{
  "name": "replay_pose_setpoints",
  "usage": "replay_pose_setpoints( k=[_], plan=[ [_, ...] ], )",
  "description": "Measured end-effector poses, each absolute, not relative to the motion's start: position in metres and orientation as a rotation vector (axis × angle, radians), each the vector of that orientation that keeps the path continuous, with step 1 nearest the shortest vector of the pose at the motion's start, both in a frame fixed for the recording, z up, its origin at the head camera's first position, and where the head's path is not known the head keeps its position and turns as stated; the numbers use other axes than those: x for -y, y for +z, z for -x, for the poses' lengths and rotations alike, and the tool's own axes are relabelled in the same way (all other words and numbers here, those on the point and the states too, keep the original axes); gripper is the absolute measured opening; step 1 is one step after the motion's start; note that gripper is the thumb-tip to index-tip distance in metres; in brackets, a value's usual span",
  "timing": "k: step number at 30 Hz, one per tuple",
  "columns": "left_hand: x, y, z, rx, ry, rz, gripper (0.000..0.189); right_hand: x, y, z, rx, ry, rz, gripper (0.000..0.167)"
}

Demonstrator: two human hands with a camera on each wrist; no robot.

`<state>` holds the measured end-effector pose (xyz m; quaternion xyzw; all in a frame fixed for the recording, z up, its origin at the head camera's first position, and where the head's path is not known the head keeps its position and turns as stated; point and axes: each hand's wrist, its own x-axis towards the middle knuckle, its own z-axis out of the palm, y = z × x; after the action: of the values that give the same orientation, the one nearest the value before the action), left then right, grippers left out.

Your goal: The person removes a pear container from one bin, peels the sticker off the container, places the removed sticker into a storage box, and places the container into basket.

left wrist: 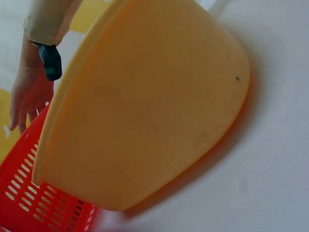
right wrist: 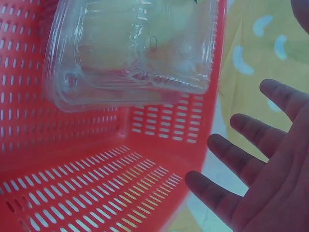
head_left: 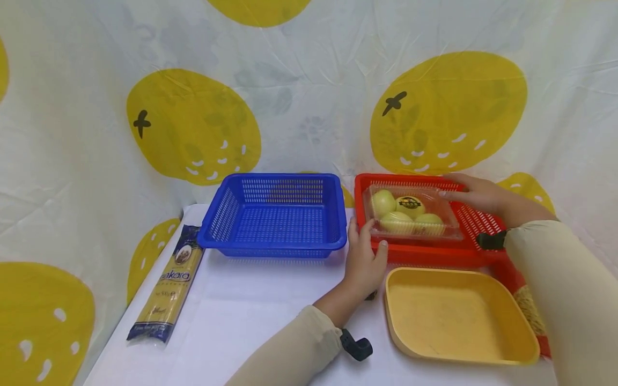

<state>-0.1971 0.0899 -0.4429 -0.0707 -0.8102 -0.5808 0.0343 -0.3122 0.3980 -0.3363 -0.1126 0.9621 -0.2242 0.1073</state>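
A clear plastic clamshell box (head_left: pixel 446 217) of pale green round fruits (head_left: pixel 398 221) sits tilted in the red basket (head_left: pixel 425 256), and a black and gold sticker marks its lid. My left hand (head_left: pixel 365 262) is at the basket's left side, its fingertips close by the box's left edge and its thumb apart. Over the basket's back right rim, my right hand (head_left: pixel 484 197) reaches toward the box's right end. In the right wrist view the spread, straight fingers (right wrist: pixel 236 157) show beside the basket wall, apart from the box.
A blue basket (head_left: pixel 272 252) stands left of the red one. In front of the red basket is a yellow tray (head_left: pixel 449 316). A long pasta packet (head_left: pixel 169 289) lies at far left. Under my right sleeve, a red packet (head_left: pixel 528 311) is partly hidden. Patterned cloth hangs behind.
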Motion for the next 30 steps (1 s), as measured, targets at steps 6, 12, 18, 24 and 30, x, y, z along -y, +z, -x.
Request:
replay_pose_setpoints(
  k=[6,12,18,24,30],
  plan=[
    [-0.093,-0.451,0.199,2.509,-1.772,0.203,0.052,-0.405,-0.342,0.314,-2.764,-0.713,0.287,0.086],
    [-0.096,-0.456,0.200,2.501,-1.797,0.185,0.049,-0.413,-0.340,0.323,-2.717,-0.664,0.259,0.087],
    [-0.095,-0.458,0.202,2.488,-1.805,0.173,0.048,-0.416,-0.343,0.330,-2.707,-0.609,0.248,0.086],
    [-0.094,-0.460,0.202,2.496,-1.806,0.169,0.049,-0.415,-0.359,0.337,-2.713,-0.463,0.228,0.096],
    [-0.094,-0.459,0.201,2.543,-1.795,0.176,0.051,-0.415,-0.380,0.343,-2.595,-0.620,0.161,0.104]
  ],
)
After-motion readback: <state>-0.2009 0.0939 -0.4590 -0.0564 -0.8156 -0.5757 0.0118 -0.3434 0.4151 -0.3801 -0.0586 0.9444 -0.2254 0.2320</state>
